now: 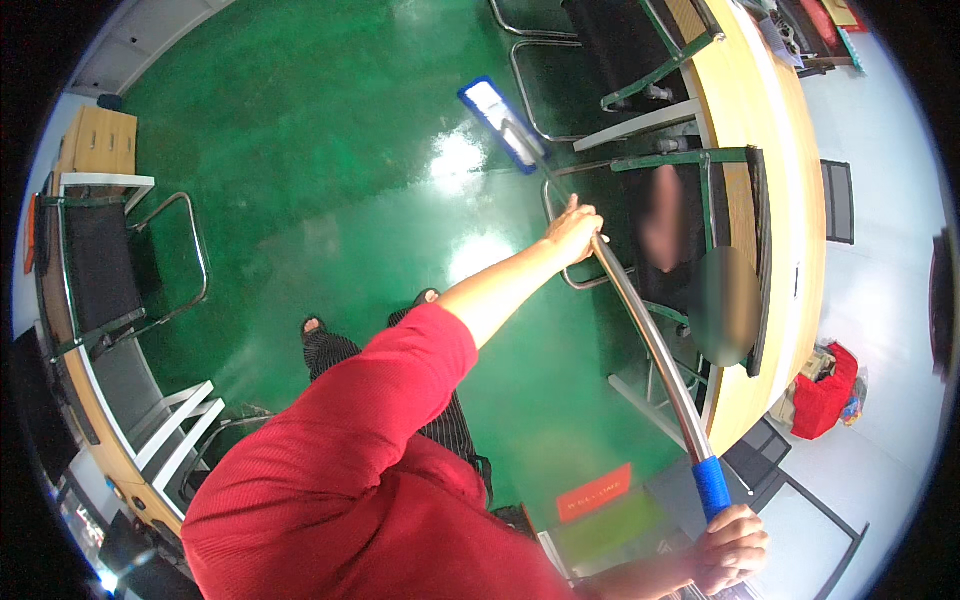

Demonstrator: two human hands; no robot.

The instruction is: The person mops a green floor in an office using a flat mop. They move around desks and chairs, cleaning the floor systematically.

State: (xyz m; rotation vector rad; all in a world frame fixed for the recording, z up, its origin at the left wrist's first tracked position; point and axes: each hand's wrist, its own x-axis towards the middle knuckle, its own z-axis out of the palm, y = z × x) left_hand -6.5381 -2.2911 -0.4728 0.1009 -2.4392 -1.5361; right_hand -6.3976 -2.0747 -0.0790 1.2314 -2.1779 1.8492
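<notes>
A flat mop runs from the upper middle down to the lower right. Its blue-edged white head rests on the green floor near the chair legs. My left hand is wrapped round the upper part of the silver pole, with the arm stretched out in a red sleeve. At the other end, my right hand closes round the pole by the blue grip. Part of the pole beneath each hand is hidden by the fingers.
Black chairs with metal frames stand right of the mop, along a long wooden table. On the left are another black chair, a desk and a wooden drawer cabinet. A red bag lies beyond the table.
</notes>
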